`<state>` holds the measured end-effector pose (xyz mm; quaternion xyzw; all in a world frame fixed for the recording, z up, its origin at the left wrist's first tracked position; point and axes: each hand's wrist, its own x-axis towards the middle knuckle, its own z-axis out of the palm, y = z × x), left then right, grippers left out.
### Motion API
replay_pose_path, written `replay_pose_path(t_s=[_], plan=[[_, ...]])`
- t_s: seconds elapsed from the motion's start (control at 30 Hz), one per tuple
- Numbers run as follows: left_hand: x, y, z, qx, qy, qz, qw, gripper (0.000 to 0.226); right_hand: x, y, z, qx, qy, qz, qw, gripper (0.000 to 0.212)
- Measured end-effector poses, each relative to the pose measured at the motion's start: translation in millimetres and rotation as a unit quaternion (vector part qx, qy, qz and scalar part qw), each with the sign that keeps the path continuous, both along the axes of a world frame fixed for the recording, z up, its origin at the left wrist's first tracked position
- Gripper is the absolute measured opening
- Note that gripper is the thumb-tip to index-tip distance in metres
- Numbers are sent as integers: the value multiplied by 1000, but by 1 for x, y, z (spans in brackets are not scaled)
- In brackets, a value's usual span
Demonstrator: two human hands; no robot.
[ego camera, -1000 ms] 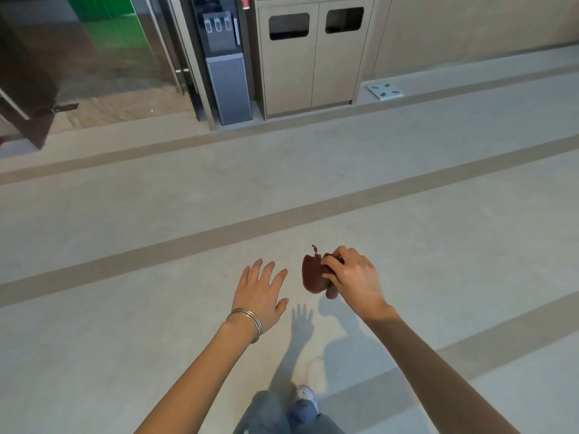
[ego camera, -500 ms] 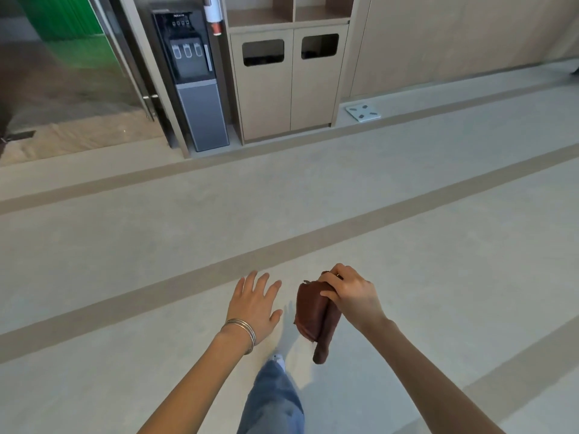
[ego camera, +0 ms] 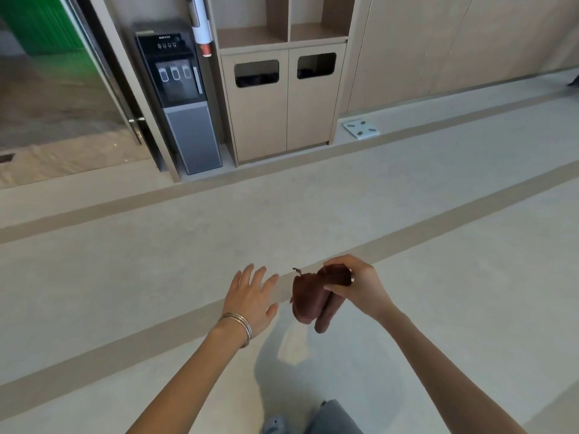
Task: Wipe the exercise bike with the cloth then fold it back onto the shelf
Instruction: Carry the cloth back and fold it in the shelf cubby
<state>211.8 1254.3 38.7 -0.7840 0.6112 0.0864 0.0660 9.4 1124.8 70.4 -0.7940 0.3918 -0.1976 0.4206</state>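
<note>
Brown cloth point(ego camera: 308, 297) | gripped by right hand point(ego camera: 360, 286) | left hand point(ego camera: 250, 292) spread, empty

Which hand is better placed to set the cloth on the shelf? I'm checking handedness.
Right, probably. The right hand already has its grip on the bunched brown cloth, while the left hand is open and empty. The shelf lies ahead.

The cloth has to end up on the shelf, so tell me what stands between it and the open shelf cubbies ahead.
Nothing visible does. The right hand grips the brown cloth, and only bare floor lies between it and the shelf cubbies above the bin cabinet. The left hand is open and empty beside the cloth.
</note>
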Motion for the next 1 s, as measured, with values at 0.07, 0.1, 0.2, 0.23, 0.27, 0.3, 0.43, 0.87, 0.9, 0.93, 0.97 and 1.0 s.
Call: replay_pose_path(t_s=[0.07, 0.1, 0.2, 0.23, 0.27, 0.3, 0.43, 0.87, 0.9, 0.93, 0.97, 1.0], plan=[[6, -20, -5, 8, -2, -1, 1000, 62, 6, -26, -3, 16, -24, 16, 999, 42], [8, -31, -6, 12, -2, 0, 1000, 62, 9, -39, -6, 27, -32, 22, 999, 43], [15, -68, -11, 17, -2, 9, 1000, 62, 19, -83, -14, 52, -47, 38, 997, 42], [17, -82, -12, 19, -3, 13, 1000, 62, 22, -98, -16, 58, -53, 41, 996, 41], [18, -98, -13, 23, -3, 16, 1000, 62, 25, -115, -17, 65, -59, 43, 995, 40], [19, -116, -12, 26, -2, 20, 999, 62, 27, -133, -18, 70, -65, 45, 994, 40], [24, -198, 0, 7, -4, 28, 1000, 61, 36, -217, -8, 57, -78, 53, 994, 42], [26, -374, 19, -5, -17, 27, 999, 61, 44, -403, 11, -145, -24, 119, 982, 33], [28, -384, 18, -3, -16, 27, 1000, 61, 45, -414, 10, -152, -19, 129, 980, 33], [31, -393, 17, -1, -16, 25, 1000, 61, 47, -424, 9, -156, -12, 142, 977, 33], [35, -402, 17, 0, -18, 23, 1000, 61, 50, -433, 7, -156, -6, 154, 976, 33], [39, -413, 17, -1, -20, 20, 1000, 61, 54, -441, 6, -151, -2, 164, 975, 33]])
